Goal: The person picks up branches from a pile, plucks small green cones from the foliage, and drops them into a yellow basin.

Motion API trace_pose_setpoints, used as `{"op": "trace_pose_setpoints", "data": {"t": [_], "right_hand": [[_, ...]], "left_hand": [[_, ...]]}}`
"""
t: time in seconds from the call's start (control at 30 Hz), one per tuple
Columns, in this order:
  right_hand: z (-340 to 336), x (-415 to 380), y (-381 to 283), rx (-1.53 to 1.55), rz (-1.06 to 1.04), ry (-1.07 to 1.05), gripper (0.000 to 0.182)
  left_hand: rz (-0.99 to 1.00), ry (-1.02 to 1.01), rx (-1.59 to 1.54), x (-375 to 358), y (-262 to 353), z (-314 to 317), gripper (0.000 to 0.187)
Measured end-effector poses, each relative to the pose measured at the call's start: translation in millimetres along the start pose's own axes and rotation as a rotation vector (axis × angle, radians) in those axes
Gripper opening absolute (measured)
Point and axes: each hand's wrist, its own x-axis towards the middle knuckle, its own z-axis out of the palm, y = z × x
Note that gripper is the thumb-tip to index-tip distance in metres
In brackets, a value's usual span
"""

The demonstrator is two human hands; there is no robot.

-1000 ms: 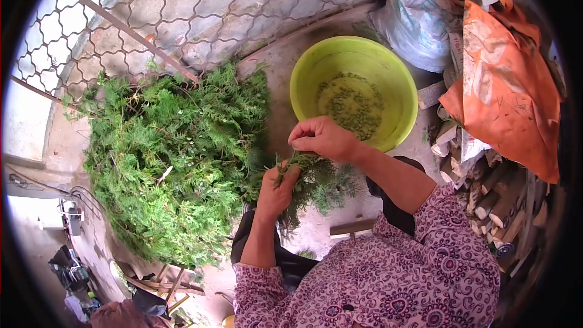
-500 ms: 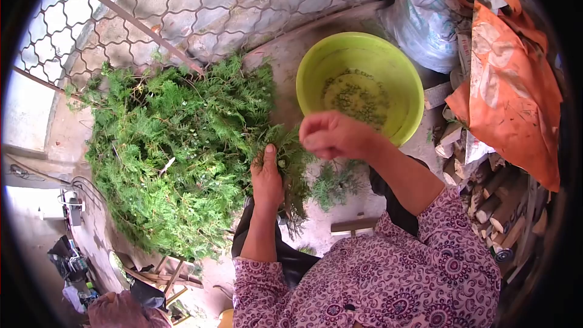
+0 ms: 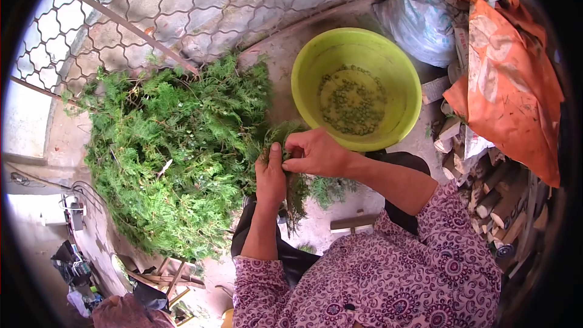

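Note:
My left hand (image 3: pixel 270 179) is closed around a leafy evergreen branch (image 3: pixel 296 200), thumb on top, and the stems hang down past the palm. My right hand (image 3: pixel 319 153) meets it from the right, finger and thumb pinched at the foliage; whatever is between those fingertips is hidden. To the left lies a big heap of green evergreen branches (image 3: pixel 176 164). Beyond my right hand stands a yellow-green plastic basin (image 3: pixel 408 79), with many small round green cones or seeds (image 3: pixel 352 106) spread over its bottom.
Loose sprigs (image 3: pixel 331 189) lie on the floor below the basin. A wire mesh fence (image 3: pixel 200 0) runs along the back. On the right are a white sack (image 3: pixel 422 21), an orange bag (image 3: pixel 510 97) and stacked firewood (image 3: pixel 501 200). A small wooden stool (image 3: pixel 353 223) is near my legs.
My right hand has moved down and left from near the basin's rim to the branch beside my left hand. My left hand keeps its hold, almost in place.

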Motion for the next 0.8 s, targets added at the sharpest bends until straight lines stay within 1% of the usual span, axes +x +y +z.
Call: {"op": "trace_pose_setpoints", "data": {"t": [0.07, 0.1, 0.13, 0.17, 0.2, 0.23, 0.27, 0.3, 0.33, 0.4, 0.43, 0.47, 0.5, 0.57, 0.6, 0.67, 0.7, 0.73, 0.77, 0.8], "right_hand": [[0.2, 0.8, 1.7, 0.011, -0.009, 0.005, 0.024], [-0.9, 2.0, 3.7, 0.082, 0.015, -0.073, 0.022], [-2.8, 3.0, 5.5, 0.153, 0.039, -0.152, 0.02], [-6.0, 4.0, 6.8, 0.154, 0.041, -0.152, 0.02], [-10.6, 5.5, 7.9, 0.51, 0.189, -0.296, 0.017], [-15.0, 6.5, 8.1, 0.865, 0.337, -0.438, 0.015], [-20.2, 5.9, 4.3, 0.864, 0.338, -0.441, 0.015], [-26.6, 4.1, -3.2, 0.845, 0.329, -0.365, 0.012], [-32.7, 3.3, -6.2, 0.825, 0.32, -0.289, 0.01], [-52.1, 7.2, 0.5, 0.569, 0.163, -0.083, 0.015], [-67.8, 10.0, 14.6, 0.29, 0.084, 0.103, 0.021], [-78.3, 11.3, 30.5, 0.009, 0.004, 0.285, 0.027], [-78.3, 10.2, 37.6, 0.008, 0.008, 0.283, 0.027], [-76.3, 8.0, 47.1, -1.028, -0.034, 0.471, 0.04], [-72.4, 8.9, 48.4, -1.03, -0.036, 0.473, 0.04], [-56.8, 12.1, 44.8, -0.712, -0.032, -0.025, 0.047], [-45.5, 12.5, 36.4, -0.577, -0.086, -0.098, 0.05], [-31.9, 12.0, 27.8, -0.439, -0.138, -0.169, 0.052], [-18.0, 10.7, 25.2, -0.423, -0.219, -0.167, 0.054], [-4.6, 9.8, 25.5, -0.404, -0.298, -0.166, 0.055]], "left_hand": [[-0.003, 0.004, -0.074, 1.6, -3.3, -0.2, 0.021], [-0.002, 0.004, -0.073, 0.0, -0.7, 2.4, 0.021], [-0.023, 0.065, -0.163, -3.2, 4.2, 7.4, 0.02], [-0.045, 0.127, -0.253, -5.4, 7.6, 10.5, 0.019], [-0.047, 0.128, -0.253, -5.0, 10.0, 10.8, 0.019], [-0.013, 0.117, -0.337, -3.6, 12.6, 9.6, 0.02], [0.024, 0.106, -0.422, -2.1, 14.7, 6.4, 0.021], [-0.084, -0.01, -0.479, -2.2, 22.3, -6.6, 0.025], [-0.085, -0.009, -0.479, -1.5, 25.5, -5.3, 0.025], [-0.033, 0.331, -0.478, -1.3, 39.2, 1.5, 0.026], [-0.012, 0.021, -0.475, 2.4, 32.5, -28.3, 0.032], [-0.016, 0.024, -0.478, 2.6, 32.9, -31.3, 0.032], [0.015, -0.007, -0.524, 3.6, 34.0, -32.1, 0.035], [0.044, -0.039, -0.584, 2.0, 39.5, -27.7, 0.043], [0.047, -0.041, -0.585, 1.5, 40.5, -26.5, 0.043], [0.03, -0.094, -0.574, 1.6, 42.3, -25.1, 0.044], [0.034, -0.093, -0.575, 1.7, 41.0, -24.8, 0.044], [0.022, -0.124, -0.589, 2.2, 38.3, -24.5, 0.038], [0.011, -0.156, -0.604, 2.5, 36.8, -23.4, 0.042], [0.011, -0.156, -0.602, 1.2, 37.9, -20.8, 0.042]]}}
